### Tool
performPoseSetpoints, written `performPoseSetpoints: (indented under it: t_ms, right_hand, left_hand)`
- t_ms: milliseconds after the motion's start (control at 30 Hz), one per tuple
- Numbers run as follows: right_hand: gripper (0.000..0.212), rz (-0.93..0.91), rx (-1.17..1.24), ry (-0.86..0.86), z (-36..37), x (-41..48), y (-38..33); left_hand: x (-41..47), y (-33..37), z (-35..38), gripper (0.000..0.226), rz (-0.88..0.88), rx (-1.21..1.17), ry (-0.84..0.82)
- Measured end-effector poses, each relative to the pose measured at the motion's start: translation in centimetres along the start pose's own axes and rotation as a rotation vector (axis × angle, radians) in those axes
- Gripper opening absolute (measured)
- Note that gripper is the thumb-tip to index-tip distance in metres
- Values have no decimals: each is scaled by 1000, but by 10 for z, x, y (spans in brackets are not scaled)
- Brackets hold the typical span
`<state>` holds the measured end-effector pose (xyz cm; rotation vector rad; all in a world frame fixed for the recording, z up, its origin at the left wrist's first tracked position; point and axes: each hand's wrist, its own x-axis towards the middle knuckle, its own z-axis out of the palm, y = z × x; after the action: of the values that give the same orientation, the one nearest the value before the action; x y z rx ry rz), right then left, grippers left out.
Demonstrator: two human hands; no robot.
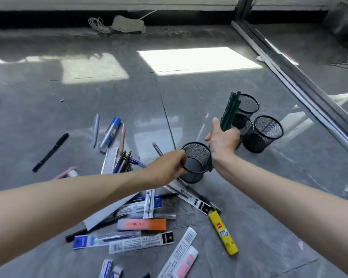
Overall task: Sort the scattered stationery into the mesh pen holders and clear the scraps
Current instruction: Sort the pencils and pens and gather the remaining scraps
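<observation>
My left hand [167, 167] grips the near rim of a black mesh pen holder [198, 155] standing on the grey floor. Just right of it, my right hand [223, 140] holds a bundle of dark green pencils [229, 111], tips pointing up and away, their lower ends reaching down beside the holder. Three more mesh holders stand behind: one far [247, 105], one right [266, 133], and one [246, 127] partly hidden by my right hand. Scattered stationery lies below my arms: an orange eraser [142, 224], a yellow lead tube [223, 231], packaged refills [141, 242] and pens [127, 160].
A black marker [50, 152], a blue-capped tube [110, 134] and a light pen [95, 130] lie to the left. A glass partition with a metal track [309, 93] runs along the right. A coiled cable [97, 25] and rubble sit by the far wall.
</observation>
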<state>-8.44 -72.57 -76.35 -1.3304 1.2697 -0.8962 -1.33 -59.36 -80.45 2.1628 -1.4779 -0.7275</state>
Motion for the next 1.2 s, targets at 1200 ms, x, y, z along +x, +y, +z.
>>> performPoseSetpoints:
  t_ms: [1200]
  right_hand:
    - [36,-264,-602,-416,-19,-38,39]
  left_hand:
    - [-27,19,5,76,-373,-534,-53]
